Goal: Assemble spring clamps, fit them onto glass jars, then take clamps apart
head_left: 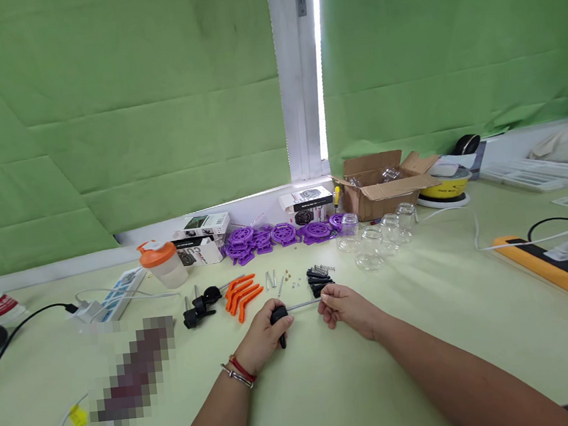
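Note:
My left hand [268,328] is wrapped round a black plastic part [278,314] with a thin metal rod [303,304] pointing right. At the rod's far end, the fingertips of my right hand [346,307] are pinched together; whether a small piece sits between them is hidden. Just behind that hand lie black cylindrical pieces [318,281] and metal springs [324,269]. Orange bent levers [242,297] lie left of my left hand, beside more black parts with rods [200,308]. Metal pins [273,279] and tiny fittings [293,284] are scattered between.
Purple plastic frames [283,234] line the back with printed boxes [308,204]. Glass jars [368,248] stand before an open cardboard box [386,186]. A shaker bottle [163,261] and power strip [124,294] are left; an orange-black power strip [555,270] lies right.

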Motion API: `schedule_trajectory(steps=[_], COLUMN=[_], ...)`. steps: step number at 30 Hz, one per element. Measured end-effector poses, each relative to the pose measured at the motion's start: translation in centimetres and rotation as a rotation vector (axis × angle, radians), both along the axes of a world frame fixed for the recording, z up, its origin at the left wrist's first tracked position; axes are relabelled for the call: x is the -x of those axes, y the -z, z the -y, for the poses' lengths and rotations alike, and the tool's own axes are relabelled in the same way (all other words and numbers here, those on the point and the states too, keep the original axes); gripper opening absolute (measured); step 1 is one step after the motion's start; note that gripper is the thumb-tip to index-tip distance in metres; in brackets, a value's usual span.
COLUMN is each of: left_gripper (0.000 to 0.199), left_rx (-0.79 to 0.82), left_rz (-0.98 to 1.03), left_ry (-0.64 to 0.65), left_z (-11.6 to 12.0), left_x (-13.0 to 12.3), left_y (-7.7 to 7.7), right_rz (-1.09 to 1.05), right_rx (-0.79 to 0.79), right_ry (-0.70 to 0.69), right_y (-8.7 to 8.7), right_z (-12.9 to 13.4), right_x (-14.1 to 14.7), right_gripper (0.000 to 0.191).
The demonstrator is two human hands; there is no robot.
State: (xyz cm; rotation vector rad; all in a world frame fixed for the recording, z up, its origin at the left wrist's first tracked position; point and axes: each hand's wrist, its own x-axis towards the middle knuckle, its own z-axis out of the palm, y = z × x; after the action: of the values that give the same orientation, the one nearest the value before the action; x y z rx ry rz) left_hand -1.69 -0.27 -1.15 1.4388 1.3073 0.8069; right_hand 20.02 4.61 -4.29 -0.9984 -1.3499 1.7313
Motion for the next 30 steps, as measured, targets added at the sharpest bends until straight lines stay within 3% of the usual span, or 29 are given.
schedule_trajectory(steps=[30], left_gripper=[0.030], left_rx=[-0.007], left_rz=[-0.008], left_ry=[0.001], left_z=[0.19], left_x=[-0.17], left_y=[-0.44], right_rz=[0.000], right_rx=[0.007], right_ry=[0.008], right_y=[-0.58], right_z=[0.31], right_x=[0.16], right_gripper=[0.030])
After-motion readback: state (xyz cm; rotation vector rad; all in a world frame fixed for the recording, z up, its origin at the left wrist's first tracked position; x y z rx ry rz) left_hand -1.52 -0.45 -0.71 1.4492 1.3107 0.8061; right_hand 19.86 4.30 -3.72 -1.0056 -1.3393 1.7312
